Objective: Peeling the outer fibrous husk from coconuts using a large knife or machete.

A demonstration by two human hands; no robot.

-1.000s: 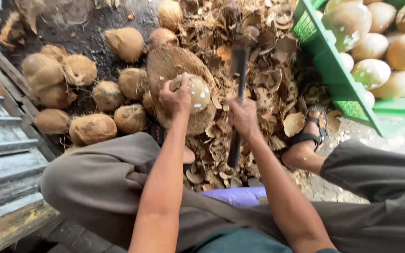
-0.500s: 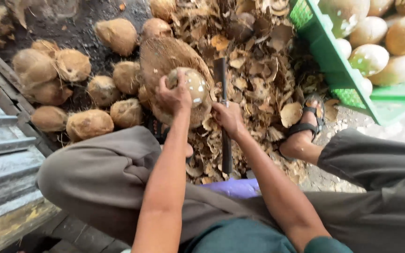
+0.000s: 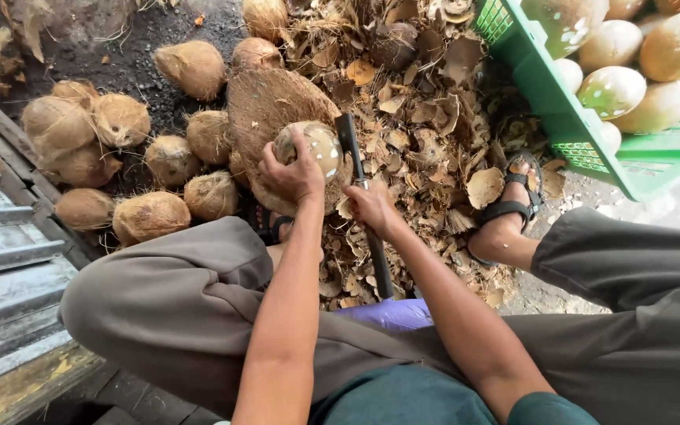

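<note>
While the left hand (image 3: 291, 175) is gripping the half-peeled coconut (image 3: 310, 149) on a husk block (image 3: 265, 106), the right hand (image 3: 369, 206), fingers wrapped round the chopping knife (image 3: 349, 138), is shaving shell (next cut needs careful aim).

A green plastic crate (image 3: 568, 118) of peeled pale coconuts (image 3: 614, 88) stood at upper right, brown husked coconuts (image 3: 151, 216) lay left, and dry shell scraps (image 3: 426, 126) littered the ground by a sandalled foot (image 3: 509, 206).
</note>
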